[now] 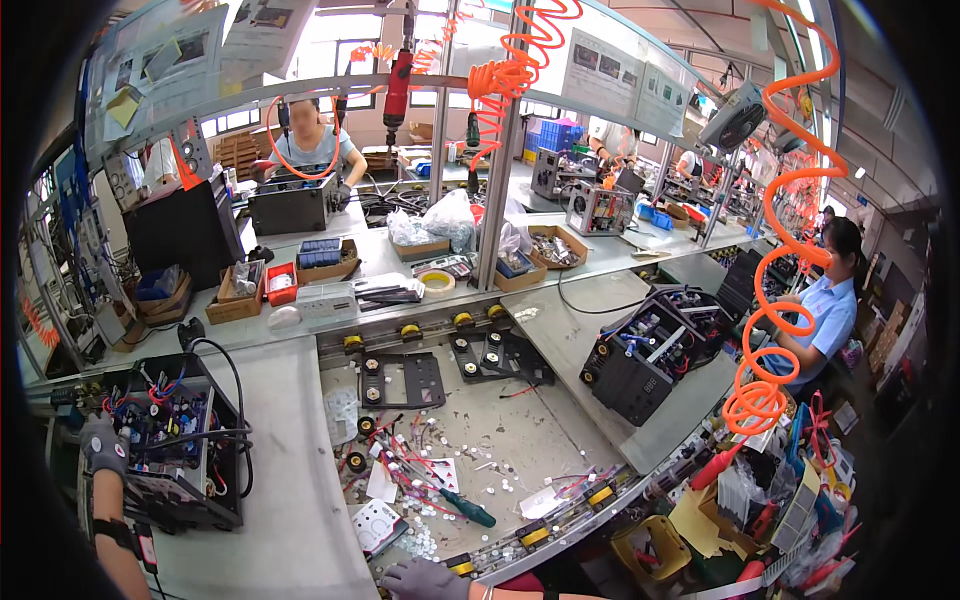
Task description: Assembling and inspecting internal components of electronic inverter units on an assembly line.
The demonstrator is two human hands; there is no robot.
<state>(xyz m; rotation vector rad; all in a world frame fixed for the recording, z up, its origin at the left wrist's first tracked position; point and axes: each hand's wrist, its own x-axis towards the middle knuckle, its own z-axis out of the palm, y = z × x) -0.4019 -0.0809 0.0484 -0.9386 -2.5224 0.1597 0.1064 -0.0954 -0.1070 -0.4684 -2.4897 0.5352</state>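
My left hand [104, 448], in a grey glove, is at the left edge of an open black machine housing [190, 495], its fingers closed against that edge. Inside the housing sit circuit boards, coloured wires and a thick black cable [246, 430]. My right hand [428, 580], gloved too, lies low in the middle with its fingers stretched out and nothing visibly held. Small white parts [415, 540] are scattered just beyond it. A screwdriver with a green handle [468, 508] lies among loose wires nearby. Two black panels [402, 381] with round fittings rest farther back.
Another open black machine [650, 355] stands on the right-hand board. An orange coiled hose [790, 230] hangs at the right, and a red power screwdriver [398, 90] hangs overhead. Boxes of parts [238, 292] line the back shelf. Co-workers [825, 300] are at the right and across the bench.
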